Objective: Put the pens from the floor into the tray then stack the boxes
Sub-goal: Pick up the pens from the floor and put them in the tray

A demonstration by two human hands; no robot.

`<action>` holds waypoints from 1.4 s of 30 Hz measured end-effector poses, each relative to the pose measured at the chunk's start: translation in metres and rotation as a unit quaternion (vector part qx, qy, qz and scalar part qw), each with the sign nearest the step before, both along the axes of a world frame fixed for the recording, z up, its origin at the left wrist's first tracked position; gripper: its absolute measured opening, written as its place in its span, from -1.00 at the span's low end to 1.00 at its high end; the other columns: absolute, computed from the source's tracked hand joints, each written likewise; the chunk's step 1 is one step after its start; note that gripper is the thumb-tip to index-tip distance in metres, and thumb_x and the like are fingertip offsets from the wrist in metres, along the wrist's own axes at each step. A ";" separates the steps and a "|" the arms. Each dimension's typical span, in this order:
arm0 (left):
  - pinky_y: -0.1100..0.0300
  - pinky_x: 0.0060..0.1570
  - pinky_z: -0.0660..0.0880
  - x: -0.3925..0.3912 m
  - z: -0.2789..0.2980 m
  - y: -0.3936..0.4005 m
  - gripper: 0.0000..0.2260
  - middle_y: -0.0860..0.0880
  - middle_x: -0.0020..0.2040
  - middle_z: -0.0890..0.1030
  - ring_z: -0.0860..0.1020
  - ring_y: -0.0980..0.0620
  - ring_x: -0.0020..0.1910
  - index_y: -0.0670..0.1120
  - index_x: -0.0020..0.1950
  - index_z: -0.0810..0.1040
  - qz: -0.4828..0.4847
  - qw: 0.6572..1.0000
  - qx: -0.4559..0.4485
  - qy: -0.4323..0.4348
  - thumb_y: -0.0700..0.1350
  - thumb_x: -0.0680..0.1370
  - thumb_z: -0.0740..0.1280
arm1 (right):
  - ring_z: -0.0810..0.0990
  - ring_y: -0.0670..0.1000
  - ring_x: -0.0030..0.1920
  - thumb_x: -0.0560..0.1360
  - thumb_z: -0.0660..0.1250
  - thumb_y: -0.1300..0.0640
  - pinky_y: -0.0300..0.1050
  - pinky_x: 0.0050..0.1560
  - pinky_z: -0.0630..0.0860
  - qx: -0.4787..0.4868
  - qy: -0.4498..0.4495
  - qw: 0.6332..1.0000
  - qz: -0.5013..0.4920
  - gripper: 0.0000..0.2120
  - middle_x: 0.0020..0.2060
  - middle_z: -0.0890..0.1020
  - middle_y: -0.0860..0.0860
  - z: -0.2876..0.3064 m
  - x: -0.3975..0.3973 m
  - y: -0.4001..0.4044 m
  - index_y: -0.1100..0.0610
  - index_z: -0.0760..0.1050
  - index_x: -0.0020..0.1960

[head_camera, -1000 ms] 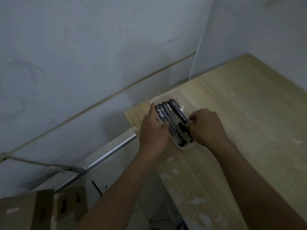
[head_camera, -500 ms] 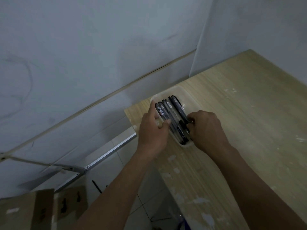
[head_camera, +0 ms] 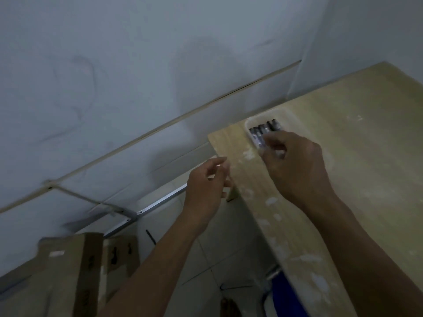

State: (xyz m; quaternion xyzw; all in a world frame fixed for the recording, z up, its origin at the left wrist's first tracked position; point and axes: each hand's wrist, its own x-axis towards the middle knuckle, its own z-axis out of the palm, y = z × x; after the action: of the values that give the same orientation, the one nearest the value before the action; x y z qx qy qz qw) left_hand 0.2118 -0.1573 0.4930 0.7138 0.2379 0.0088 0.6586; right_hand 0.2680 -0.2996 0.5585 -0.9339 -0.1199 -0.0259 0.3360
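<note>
pens (head_camera: 263, 133) in tray (head_camera: 287, 115) at table (head_camera: 366, 156) corner | right hand (head_camera: 295, 165) over tray, fingers curled, hold unclear | left hand (head_camera: 206, 191) off table, loosely open, empty | risk: right hand nudges tray off the near edge; boxes (head_camera: 75, 271) on floor unstacked

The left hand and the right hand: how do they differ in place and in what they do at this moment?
The left hand is off the table, over the floor beside its edge; the right hand is above the table, over the tray. The left hand is open and holds nothing; the right hand's fingers curl over the pens in the tray, though whether they grip one is hidden. Both hands are bare.
</note>
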 end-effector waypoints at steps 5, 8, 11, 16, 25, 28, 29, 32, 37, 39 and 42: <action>0.09 -0.13 0.61 -0.068 -0.012 0.062 -0.91 0.03 -0.09 0.68 0.66 0.08 -0.18 0.14 -0.05 0.58 0.012 0.998 -0.006 0.069 0.01 0.57 0.28 | 0.54 -0.07 0.09 0.53 0.32 0.10 -0.25 0.11 0.48 0.022 0.038 0.996 0.074 -0.68 0.16 0.62 0.04 -0.001 -0.032 0.065 0.13 0.51 0.27; 0.14 -0.22 0.57 -0.103 -0.025 0.103 -0.89 0.04 -0.14 0.66 0.64 0.16 -0.27 0.13 -0.11 0.57 0.054 0.993 0.008 0.102 -0.02 0.57 0.28 | 0.55 -0.17 -0.04 0.51 0.35 0.08 -0.50 -0.11 0.33 0.067 0.115 0.988 0.081 -0.71 0.00 0.64 -0.06 -0.016 -0.056 0.112 0.09 0.56 0.21; 0.11 -0.20 0.54 -0.137 -0.044 0.139 -0.90 -0.02 -0.10 0.66 0.64 0.09 -0.23 0.10 -0.11 0.55 0.086 0.988 0.012 0.131 -0.05 0.58 0.27 | 0.54 -0.21 -0.16 0.50 0.35 0.08 -0.44 -0.20 0.40 0.128 0.263 0.953 0.084 -0.76 -0.19 0.54 -0.24 -0.049 -0.086 0.162 0.06 0.57 0.16; 0.20 -0.34 0.49 -0.195 -0.082 0.185 -0.90 -0.05 -0.18 0.64 0.60 0.04 -0.27 0.02 -0.09 0.57 0.122 0.976 0.010 0.179 -0.10 0.58 0.27 | 0.60 0.01 -0.04 0.46 0.39 0.15 -0.07 0.01 0.57 0.158 0.419 0.894 -0.015 -0.88 -0.10 0.64 0.03 -0.126 -0.139 0.220 0.06 0.57 0.00; -0.03 -0.01 0.55 -0.238 -0.252 0.194 -0.89 -0.12 -0.07 0.64 0.60 -0.10 -0.06 -0.03 -0.07 0.57 0.094 0.960 0.029 0.262 -0.07 0.56 0.26 | 0.60 0.12 0.01 0.42 0.41 0.13 -0.03 0.02 0.55 0.082 0.531 0.839 -0.087 -0.70 0.01 0.64 0.15 -0.336 -0.212 0.248 0.17 0.56 0.13; -0.07 0.03 0.56 -0.252 -0.343 0.186 -0.83 -0.13 -0.04 0.64 0.60 -0.11 -0.04 0.08 -0.19 0.50 0.144 0.942 -0.003 0.302 -0.09 0.58 0.23 | 0.59 0.10 0.03 0.45 0.40 0.09 -0.09 0.05 0.53 0.029 0.544 0.836 -0.064 -0.68 0.07 0.63 0.12 -0.430 -0.231 0.245 0.15 0.55 0.18; -0.08 0.07 0.56 -0.257 -0.375 0.185 -0.86 -0.14 0.01 0.64 0.60 -0.12 0.00 0.04 -0.13 0.53 0.159 0.934 -0.013 0.319 -0.09 0.58 0.23 | 0.59 0.08 0.03 0.46 0.39 0.08 -0.13 0.06 0.52 0.012 0.547 0.835 -0.060 -0.69 0.10 0.63 0.11 -0.462 -0.236 0.244 0.16 0.55 0.17; -0.01 0.07 0.56 -0.268 -0.457 0.183 -0.77 -0.15 0.14 0.62 0.59 -0.11 0.06 -0.10 0.17 0.57 0.176 0.914 -0.006 0.365 -0.11 0.58 0.22 | 0.55 0.07 0.14 0.47 0.39 0.06 -0.26 0.06 0.42 -0.021 0.560 0.827 -0.047 -0.65 0.20 0.59 0.08 -0.540 -0.252 0.242 0.16 0.54 0.21; 0.20 -0.06 0.44 -0.271 -0.558 0.197 -0.72 -0.14 0.20 0.59 0.56 -0.11 0.07 -0.11 0.24 0.54 0.167 0.893 0.041 0.415 -0.09 0.57 0.22 | 0.55 0.10 0.19 0.47 0.38 0.04 -0.23 0.17 0.45 -0.065 0.546 0.836 -0.001 -0.68 0.24 0.57 0.09 -0.643 -0.257 0.251 0.12 0.54 0.19; 0.19 -0.04 0.44 -0.272 -0.587 0.204 -0.72 -0.16 0.21 0.57 0.55 -0.13 0.10 -0.15 0.26 0.52 0.132 0.897 0.084 0.413 -0.11 0.57 0.22 | 0.56 0.10 0.18 0.47 0.38 0.03 -0.22 0.14 0.45 -0.061 0.536 0.842 0.003 -0.66 0.25 0.56 0.09 -0.673 -0.257 0.257 0.14 0.54 0.19; 0.11 0.01 0.49 -0.270 -0.623 0.212 -0.71 -0.23 0.22 0.55 0.54 -0.20 0.14 -0.21 0.24 0.49 0.066 0.900 0.154 0.402 -0.11 0.57 0.25 | 0.59 0.06 0.04 0.48 0.36 0.01 -0.25 -0.08 0.41 -0.074 0.503 0.861 0.011 -0.66 0.14 0.61 0.10 -0.708 -0.253 0.271 0.20 0.56 0.15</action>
State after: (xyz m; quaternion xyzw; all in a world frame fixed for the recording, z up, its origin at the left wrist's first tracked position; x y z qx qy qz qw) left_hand -0.0580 0.0543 -0.1298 0.7319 0.5248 -0.1993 0.3863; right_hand 0.0146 -0.0290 -0.1497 -0.8405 0.0537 0.4600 0.2811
